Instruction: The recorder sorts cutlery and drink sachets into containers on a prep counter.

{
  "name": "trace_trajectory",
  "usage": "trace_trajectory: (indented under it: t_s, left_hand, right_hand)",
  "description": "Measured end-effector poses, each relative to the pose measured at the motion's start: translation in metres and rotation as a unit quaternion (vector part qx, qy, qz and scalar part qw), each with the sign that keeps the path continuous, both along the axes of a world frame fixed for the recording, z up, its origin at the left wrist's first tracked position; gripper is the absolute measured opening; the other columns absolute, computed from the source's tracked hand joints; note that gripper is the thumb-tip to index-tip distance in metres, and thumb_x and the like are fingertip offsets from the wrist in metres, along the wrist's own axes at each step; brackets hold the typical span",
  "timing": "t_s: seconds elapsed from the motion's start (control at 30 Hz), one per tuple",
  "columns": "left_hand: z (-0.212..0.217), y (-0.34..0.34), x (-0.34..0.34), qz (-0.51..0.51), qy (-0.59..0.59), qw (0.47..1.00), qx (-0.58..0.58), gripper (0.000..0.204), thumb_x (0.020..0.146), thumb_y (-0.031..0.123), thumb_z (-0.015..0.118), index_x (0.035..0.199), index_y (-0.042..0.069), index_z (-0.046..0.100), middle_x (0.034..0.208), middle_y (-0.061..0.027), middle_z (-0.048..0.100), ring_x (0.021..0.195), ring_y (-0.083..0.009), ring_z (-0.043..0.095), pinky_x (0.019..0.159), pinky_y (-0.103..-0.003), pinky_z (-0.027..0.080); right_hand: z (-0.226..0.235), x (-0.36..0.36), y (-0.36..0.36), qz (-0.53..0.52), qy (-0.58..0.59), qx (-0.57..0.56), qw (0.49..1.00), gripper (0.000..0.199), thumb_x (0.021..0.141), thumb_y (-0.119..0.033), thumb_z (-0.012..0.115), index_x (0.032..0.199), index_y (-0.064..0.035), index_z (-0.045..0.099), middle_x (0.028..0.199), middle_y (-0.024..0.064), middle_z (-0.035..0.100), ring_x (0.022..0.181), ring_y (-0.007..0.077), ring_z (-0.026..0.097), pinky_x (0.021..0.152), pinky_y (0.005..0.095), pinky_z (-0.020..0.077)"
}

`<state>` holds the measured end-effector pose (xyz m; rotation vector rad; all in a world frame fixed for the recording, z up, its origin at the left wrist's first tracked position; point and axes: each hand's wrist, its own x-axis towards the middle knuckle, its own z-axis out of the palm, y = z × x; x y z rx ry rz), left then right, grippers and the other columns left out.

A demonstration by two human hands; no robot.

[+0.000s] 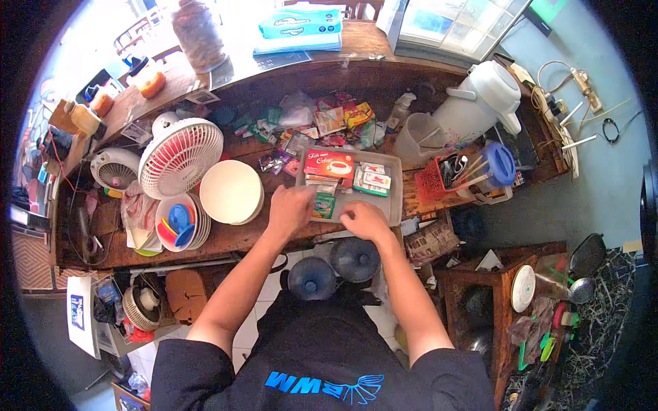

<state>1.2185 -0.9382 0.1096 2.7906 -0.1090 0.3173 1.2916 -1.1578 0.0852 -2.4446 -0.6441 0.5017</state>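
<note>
A shallow grey plastic tray (393, 205) rests at the front of the wooden counter. In it lie a red tea box (328, 164), a stack of white-and-red packets (372, 177) and green sachets (324, 206). My left hand (290, 209) is closed at the tray's left side, its fingertips beside the green sachets. Over the tray's front rim, my right hand (364, 220) has its fingers curled inward, a little right of those sachets. What either hand pinches, if anything, is hidden or too small to make out.
Left of the tray stand cream bowls (232, 192), stacked dishes (179, 222) and a white fan (181, 157). Loose sachets (330, 121) pile up behind it. A red basket (431, 181), a clear container (419, 135) and a white jug (480, 103) stand right. Water gallons (312, 278) sit below.
</note>
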Motion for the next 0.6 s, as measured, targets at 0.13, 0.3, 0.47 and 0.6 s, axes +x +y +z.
trace_trajectory:
  t_s: [0.13,0.3,0.47,0.6]
  left_hand:
    - [0.007,-0.008,0.002,0.013,0.115,0.993,0.031,0.019,0.085,0.033,0.070,0.091,0.015,0.075,0.077,-0.0093,0.070,0.082,-0.0278,0.067,0.079,-0.043,0.043]
    - [0.008,-0.019,-0.008,-0.016,0.073,0.994,0.079,0.041,0.095,0.040,0.059,0.071,0.011,0.076,0.071,-0.0135,0.070,0.085,-0.0301,0.067,0.086,-0.046,0.041]
    - [-0.008,-0.026,-0.013,-0.038,0.120,0.989,0.081,0.050,0.097,0.038,0.047,0.077,0.003,0.075,0.085,-0.0182,0.073,0.094,-0.0319,0.066,0.097,-0.049,0.038]
    - [-0.018,-0.028,-0.016,-0.017,0.124,0.990,0.062,0.045,0.095,0.038,0.048,0.088,0.002,0.074,0.096,-0.0196,0.073,0.098,-0.0319,0.067,0.099,-0.051,0.037]
  right_hand:
    - [0.002,0.005,0.009,0.065,0.013,0.002,0.998,0.041,0.086,-0.050,0.063,0.094,-0.0134,0.079,0.097,0.0183,0.074,0.095,0.0395,0.069,0.087,0.0484,0.0543]
    - [0.004,0.005,0.022,0.065,0.026,-0.011,0.997,0.038,0.087,-0.049,0.065,0.097,-0.0156,0.080,0.092,0.0190,0.074,0.092,0.0398,0.070,0.085,0.0488,0.0548]
    - [0.001,0.002,0.027,-0.004,0.006,-0.017,1.000,0.028,0.087,-0.040,0.070,0.097,-0.0158,0.081,0.094,0.0191,0.074,0.092,0.0389,0.070,0.082,0.0493,0.0553]
    - [-0.002,0.000,0.028,-0.024,0.009,0.006,1.000,0.027,0.086,-0.037,0.072,0.099,-0.0154,0.080,0.093,0.0187,0.074,0.090,0.0391,0.071,0.082,0.0489,0.0555]
